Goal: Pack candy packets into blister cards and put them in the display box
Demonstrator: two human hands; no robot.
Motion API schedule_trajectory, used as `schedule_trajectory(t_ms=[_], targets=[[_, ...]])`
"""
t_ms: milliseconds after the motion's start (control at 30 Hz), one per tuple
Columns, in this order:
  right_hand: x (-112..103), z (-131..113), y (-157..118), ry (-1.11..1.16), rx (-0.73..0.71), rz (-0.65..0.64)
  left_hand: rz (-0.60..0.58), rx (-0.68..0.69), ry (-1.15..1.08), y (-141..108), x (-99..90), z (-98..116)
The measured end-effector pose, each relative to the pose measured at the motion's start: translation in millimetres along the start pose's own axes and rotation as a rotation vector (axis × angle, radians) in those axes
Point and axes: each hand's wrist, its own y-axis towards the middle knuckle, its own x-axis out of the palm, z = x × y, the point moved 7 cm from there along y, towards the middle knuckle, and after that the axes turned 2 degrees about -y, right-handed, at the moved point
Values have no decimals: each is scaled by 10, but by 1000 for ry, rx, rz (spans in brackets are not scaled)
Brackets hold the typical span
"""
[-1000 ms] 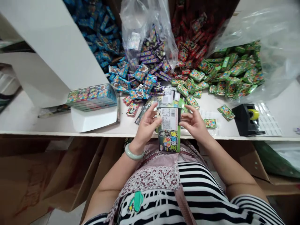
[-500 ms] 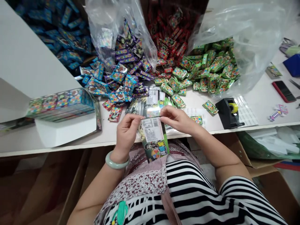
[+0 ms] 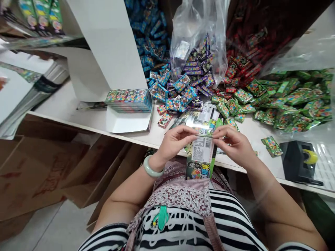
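Note:
My left hand (image 3: 178, 140) pinches the upper left edge of a printed packaging sheet (image 3: 201, 158), and a pale green bangle sits on that wrist. At the same edge, my right hand (image 3: 230, 141) grips the upper right corner between thumb and fingers. Dark and green in colour, the sheet carries a white barcode label and hangs over the table's front edge against the apron. Just beyond my fingers lies a pile of similar glossy sheets (image 3: 193, 118). Small blue candy boxes (image 3: 175, 104) and green ones (image 3: 235, 104) are heaped behind the pile.
An open display box (image 3: 128, 120) holding rows of small boxes stands to the left. Clear plastic bags (image 3: 196, 21) with purple and green boxes rise at the back. A black tape dispenser (image 3: 298, 162) is on the right. Cardboard cartons (image 3: 39, 174) sit below the table's left side.
The view has swung left, so the table's contents appear further right and flat stacks at the far left now show. Both hands still hold the sheet's top edge.

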Motion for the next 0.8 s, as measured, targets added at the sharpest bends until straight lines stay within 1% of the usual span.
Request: schedule_trajectory(t_ms=[100,200,300,367,467,533,667,800], targets=[[9,-107,42,-34,-13,-24,-1,-11,-22,37,34,22],[17,-120,149,17,67,-28,2,-63,-79,104,59,18],[65,-108,236,67,145,-95,6,-99,-145,134,55,30],[80,-108,253,65,162,-130,-34,-107,-158,118,57,49],[73,-121,215,24,128,-148,-122,-80,-126,52,46,80],[58,-129,159,2,89,-139,-150,-31,-96,4,16,91],[27,-127,26,-15,23,-88,-138,77,-64,-68,-31,60],[33,-142,-82,-70,-82,-39,-113,169,5,-119,-8,24]])
